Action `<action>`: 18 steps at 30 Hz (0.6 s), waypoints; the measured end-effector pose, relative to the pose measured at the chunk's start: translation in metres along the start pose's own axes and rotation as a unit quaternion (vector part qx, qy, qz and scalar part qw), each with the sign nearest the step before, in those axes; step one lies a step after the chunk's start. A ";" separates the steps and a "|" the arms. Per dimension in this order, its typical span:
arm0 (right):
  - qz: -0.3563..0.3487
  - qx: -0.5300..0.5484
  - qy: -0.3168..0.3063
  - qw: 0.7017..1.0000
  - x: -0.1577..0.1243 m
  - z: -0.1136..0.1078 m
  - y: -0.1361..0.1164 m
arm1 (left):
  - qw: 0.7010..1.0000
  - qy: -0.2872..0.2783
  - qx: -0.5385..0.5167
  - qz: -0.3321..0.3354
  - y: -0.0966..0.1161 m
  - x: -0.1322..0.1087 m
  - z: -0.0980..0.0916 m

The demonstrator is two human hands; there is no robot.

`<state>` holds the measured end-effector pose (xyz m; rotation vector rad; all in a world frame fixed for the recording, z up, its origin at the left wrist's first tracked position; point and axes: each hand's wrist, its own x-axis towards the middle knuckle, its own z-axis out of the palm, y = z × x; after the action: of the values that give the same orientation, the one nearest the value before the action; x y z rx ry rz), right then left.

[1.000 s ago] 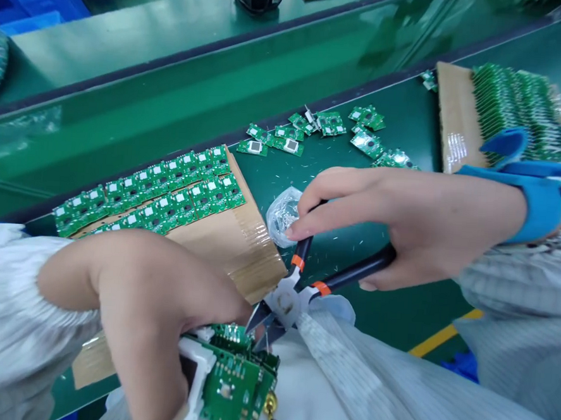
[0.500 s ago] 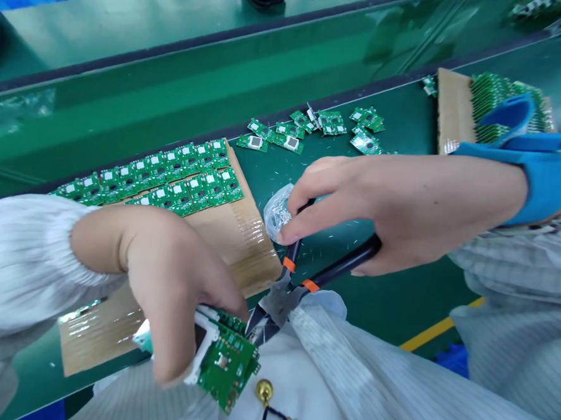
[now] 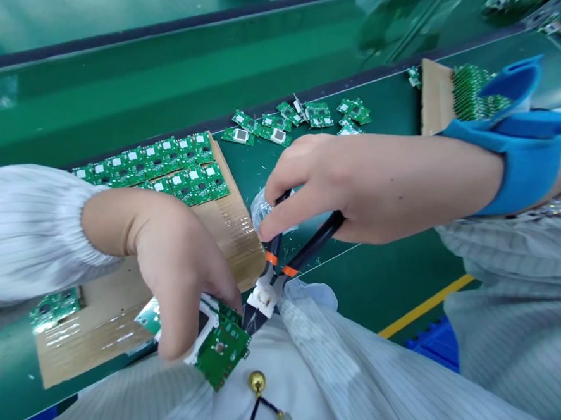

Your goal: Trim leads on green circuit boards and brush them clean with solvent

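My left hand (image 3: 175,270) is closed around a green circuit board (image 3: 222,352) with a white-framed part on it. Another board edge pokes out on the far side of that hand. In my right hand (image 3: 320,181) is a pair of side cutters (image 3: 262,294) with black handles and orange bands, fingers wrapped on both handles. The cutter tips meet the upper right edge of the held board, jaws nearly together. Whether a pin sits between the blades is too small to tell. A clear plastic dish (image 3: 260,209) lies partly hidden behind my right fingers.
Rows of circuit boards (image 3: 155,158) lie on a cardboard sheet (image 3: 235,220) to the left. Loose boards (image 3: 278,136) are scattered beyond my right hand. A cardboard holder (image 3: 434,99) with upright boards stands at the back right. Tiny clippings dot the green table (image 3: 382,254).
The cutter handles have come closer together and the jaws have narrowed at the board's edge. The whole view has shifted slightly. Both hands keep their holds.
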<state>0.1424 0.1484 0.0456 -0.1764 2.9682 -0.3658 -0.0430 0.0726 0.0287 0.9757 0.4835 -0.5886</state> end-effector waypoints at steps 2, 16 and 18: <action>0.002 -0.023 -0.002 1.000 0.000 0.000 0.001 | 1.000 -0.001 0.014 -0.006 0.004 0.000 -0.003; 0.005 -0.030 0.040 0.999 -0.013 0.018 0.006 | 0.999 -0.015 0.046 -0.014 0.006 0.001 -0.015; 0.003 -0.023 0.052 0.998 -0.015 0.023 0.008 | 0.999 -0.004 0.048 -0.005 0.006 0.001 -0.017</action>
<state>0.1601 0.1524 0.0235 -0.1584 3.0800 -0.3151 -0.0404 0.0899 0.0239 1.0625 0.4565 -0.6289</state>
